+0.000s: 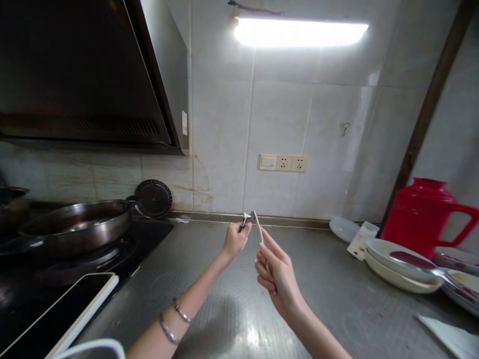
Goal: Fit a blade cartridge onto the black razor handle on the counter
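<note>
We gripped small black-and-silver tool (244,221) in left hand (235,240), pinched slim white strip (258,227) in right hand (277,274), apparently keeping tips close

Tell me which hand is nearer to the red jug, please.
Right. The right hand is left of the red jug; the left hand is farther left.

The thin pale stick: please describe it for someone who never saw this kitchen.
Below the wall sockets, over the grey worktop, are two hands. The right hand holds the pale stick nearly upright. It is plain, unlike the silver-and-black object in the left hand.
</note>
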Motion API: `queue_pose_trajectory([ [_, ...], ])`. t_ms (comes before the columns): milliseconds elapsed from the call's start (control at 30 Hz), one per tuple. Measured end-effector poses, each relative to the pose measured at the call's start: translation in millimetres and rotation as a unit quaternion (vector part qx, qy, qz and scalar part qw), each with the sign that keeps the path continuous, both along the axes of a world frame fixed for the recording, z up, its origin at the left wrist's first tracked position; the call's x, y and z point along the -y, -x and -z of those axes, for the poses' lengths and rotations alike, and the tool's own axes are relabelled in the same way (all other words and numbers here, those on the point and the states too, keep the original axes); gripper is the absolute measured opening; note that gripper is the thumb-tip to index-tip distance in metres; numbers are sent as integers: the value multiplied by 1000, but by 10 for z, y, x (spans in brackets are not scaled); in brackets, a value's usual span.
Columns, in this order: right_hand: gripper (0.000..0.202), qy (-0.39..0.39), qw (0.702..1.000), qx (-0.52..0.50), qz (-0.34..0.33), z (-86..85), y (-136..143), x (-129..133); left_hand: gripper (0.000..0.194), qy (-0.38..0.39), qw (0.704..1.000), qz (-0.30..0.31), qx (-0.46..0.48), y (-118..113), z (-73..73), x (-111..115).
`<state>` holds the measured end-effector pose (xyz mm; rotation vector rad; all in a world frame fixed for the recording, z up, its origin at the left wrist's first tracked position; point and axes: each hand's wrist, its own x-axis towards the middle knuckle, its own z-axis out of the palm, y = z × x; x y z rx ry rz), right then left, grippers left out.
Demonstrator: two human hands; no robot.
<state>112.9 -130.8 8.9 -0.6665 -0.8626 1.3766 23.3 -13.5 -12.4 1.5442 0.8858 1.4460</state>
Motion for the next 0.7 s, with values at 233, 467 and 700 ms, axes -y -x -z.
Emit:
queue_pose_trajectory([
  [233,60,6,1000,28,-7,47,-12,39,45,23,999,21,17,41,-32,-4],
  [467,63,-32,998,53,24,59,-65,-79,45,19,999,42,13,27,-41,27],
  [700,64,-15,999,48,19,118,14,34,43,23,999,30,16,33,-47,23],
])
